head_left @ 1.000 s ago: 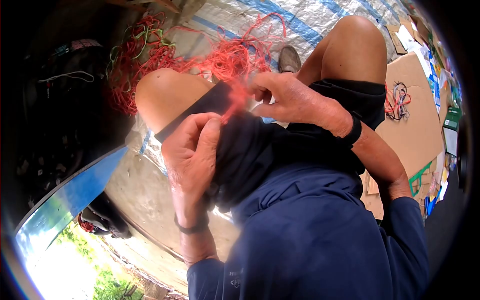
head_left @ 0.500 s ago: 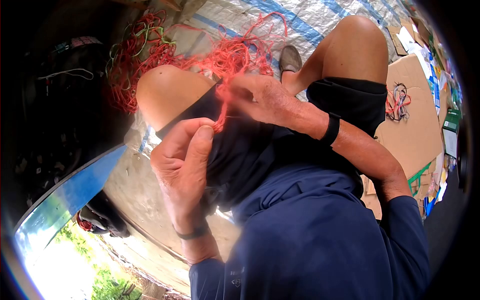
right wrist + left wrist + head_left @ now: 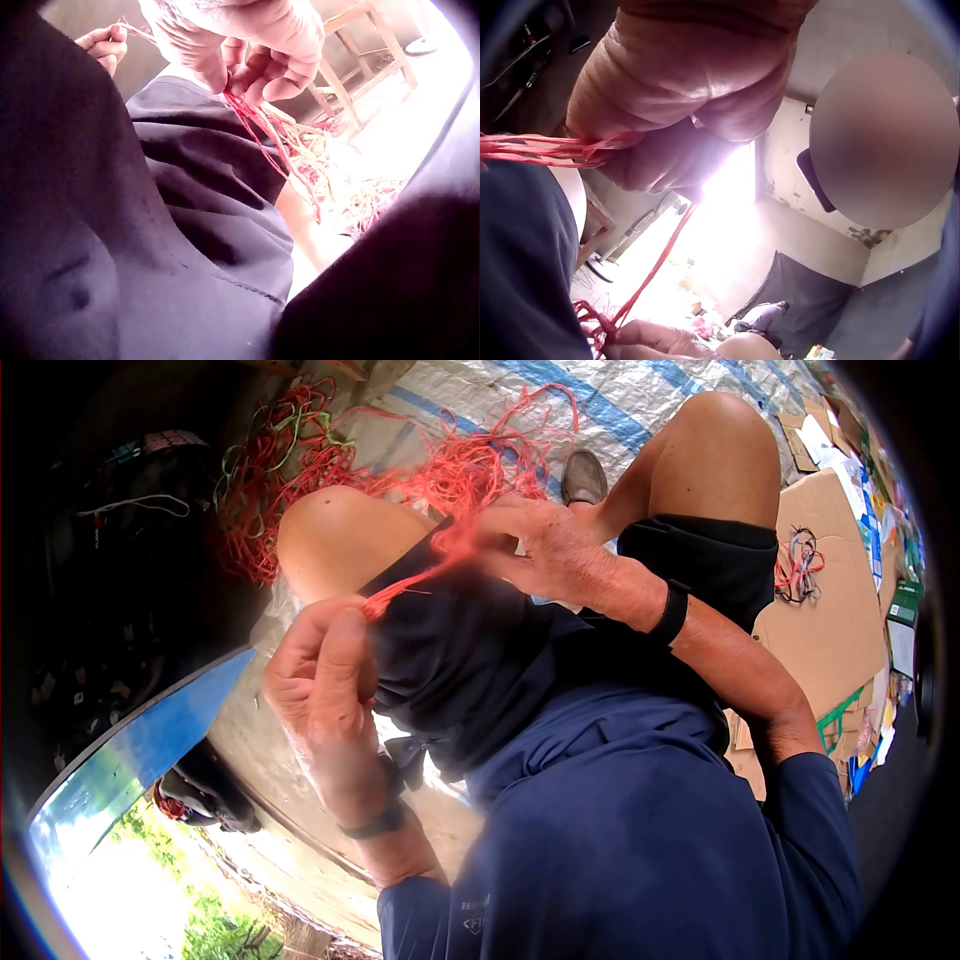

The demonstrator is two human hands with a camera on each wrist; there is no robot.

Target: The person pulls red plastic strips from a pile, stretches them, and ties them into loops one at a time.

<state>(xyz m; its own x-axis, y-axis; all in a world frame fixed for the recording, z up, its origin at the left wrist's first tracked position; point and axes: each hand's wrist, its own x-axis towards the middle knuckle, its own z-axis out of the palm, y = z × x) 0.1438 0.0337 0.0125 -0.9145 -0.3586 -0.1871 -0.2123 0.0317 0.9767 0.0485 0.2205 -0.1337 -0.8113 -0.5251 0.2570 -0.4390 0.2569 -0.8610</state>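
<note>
Over the lap, a bundle of thin red plastic strands [image 3: 415, 577] stretches between the two hands. My left hand [image 3: 325, 670] pinches its near end between thumb and index finger, beside the left thigh. Farther along, my right hand [image 3: 565, 555] grips the bundle; its fingertips are blurred in the head view. In the right wrist view, the right hand [image 3: 259, 45] has thumb and fingers closed on the red strands [image 3: 262, 124], which trail down past the knee. A big tangled heap of red strands [image 3: 470, 470] lies on the floor beyond the left knee.
Green strands [image 3: 285, 435] mix into the heap's left part. A blue-striped tarp [image 3: 590, 405] covers the floor ahead. At right, a cardboard sheet [image 3: 830, 620] bears a small red-and-black strand bundle [image 3: 798, 565]. A blue panel [image 3: 150, 705] stands at left, a wooden frame [image 3: 360, 56] beyond the heap.
My left hand has moved left, away from the right hand, drawing the strands out longer between them. The right hand has shifted only slightly and keeps its grip.
</note>
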